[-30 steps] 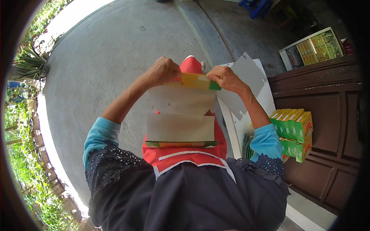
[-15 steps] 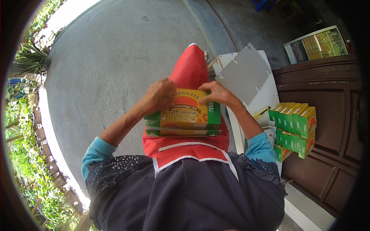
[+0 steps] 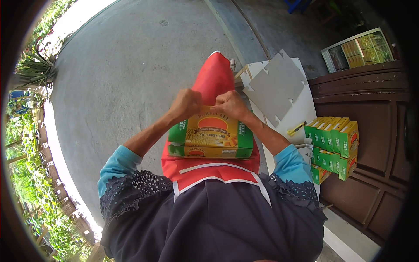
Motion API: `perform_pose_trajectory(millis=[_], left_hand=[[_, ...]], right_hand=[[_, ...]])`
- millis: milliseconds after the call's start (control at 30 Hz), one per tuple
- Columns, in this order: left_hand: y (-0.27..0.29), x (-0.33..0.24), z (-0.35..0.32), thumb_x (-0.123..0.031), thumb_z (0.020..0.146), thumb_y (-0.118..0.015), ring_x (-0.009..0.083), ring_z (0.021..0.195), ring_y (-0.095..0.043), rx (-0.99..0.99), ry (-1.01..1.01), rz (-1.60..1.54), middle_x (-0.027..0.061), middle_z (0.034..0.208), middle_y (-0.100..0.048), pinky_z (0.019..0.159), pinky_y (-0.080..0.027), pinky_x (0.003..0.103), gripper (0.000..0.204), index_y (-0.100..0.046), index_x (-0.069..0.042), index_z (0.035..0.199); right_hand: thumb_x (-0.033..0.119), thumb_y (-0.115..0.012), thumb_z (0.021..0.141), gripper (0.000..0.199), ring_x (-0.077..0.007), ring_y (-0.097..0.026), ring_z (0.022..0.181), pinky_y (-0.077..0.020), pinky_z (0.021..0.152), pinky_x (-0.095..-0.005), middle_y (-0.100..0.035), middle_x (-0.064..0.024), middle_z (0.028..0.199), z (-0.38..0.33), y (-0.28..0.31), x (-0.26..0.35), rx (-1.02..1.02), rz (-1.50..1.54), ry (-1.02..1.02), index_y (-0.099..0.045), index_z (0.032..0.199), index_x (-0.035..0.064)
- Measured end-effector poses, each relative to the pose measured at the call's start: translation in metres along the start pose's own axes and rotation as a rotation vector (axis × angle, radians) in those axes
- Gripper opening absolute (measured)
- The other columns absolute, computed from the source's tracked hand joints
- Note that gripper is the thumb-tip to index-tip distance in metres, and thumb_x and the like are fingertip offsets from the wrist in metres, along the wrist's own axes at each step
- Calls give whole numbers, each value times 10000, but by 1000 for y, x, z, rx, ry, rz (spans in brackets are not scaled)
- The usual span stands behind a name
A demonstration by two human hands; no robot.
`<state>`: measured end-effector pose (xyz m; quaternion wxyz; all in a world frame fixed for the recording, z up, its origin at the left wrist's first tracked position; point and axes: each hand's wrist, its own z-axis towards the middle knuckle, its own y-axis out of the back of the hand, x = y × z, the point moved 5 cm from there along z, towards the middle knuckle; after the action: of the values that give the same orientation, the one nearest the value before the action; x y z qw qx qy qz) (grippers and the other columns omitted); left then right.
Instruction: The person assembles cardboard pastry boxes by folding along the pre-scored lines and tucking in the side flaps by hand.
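A green and yellow cardboard box point(image 3: 209, 136) lies across my lap on a red apron point(image 3: 213, 78), its printed top facing up. At its far edge, my left hand point(image 3: 187, 104) is closed, the fingers pinched at the cardboard left of the middle. Beside it, a small gap apart, my right hand point(image 3: 231, 106) also pinches that edge, knuckles up. What lies under the fingertips is hidden, and both hands are slightly blurred.
To my right is a white table point(image 3: 305, 102) with grey notched card sheets point(image 3: 277, 87) and a yellow cutter point(image 3: 297, 128). Several matching boxes point(image 3: 334, 142) are stacked by a brown door point(image 3: 353, 118). A glass display case point(image 3: 358, 50) stands behind.
My right hand has come inward from the box's right side to its far edge and closed. The box's near side, earlier two separate layers, now shows as one front face.
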<state>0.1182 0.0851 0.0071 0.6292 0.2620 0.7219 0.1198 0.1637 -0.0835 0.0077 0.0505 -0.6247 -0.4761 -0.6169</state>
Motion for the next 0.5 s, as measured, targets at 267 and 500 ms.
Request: perform_pose_trajectory(millis=[267,500], left_hand=[[-16,-10,14,5,669,-637,139,589,-630,74,24,-194,99,619,-674,558,-495,295,26,-661,8,660],[50,-88,-17,21,662,-685,229,587,-592,-335,-292,34,97,661,-596,573,-468,328,71,-625,-14,678]], right_hand=[[212,-759,752,205,-93,-595,610,-463,600,-262,-675,-56,660,-46,36,-64,42,163,-142,-735,775,10],[375,-668,895,364,-89,-643,791,-487,762,-253,-731,-64,827,-41,98,19,28,271,-87,-745,1023,44]])
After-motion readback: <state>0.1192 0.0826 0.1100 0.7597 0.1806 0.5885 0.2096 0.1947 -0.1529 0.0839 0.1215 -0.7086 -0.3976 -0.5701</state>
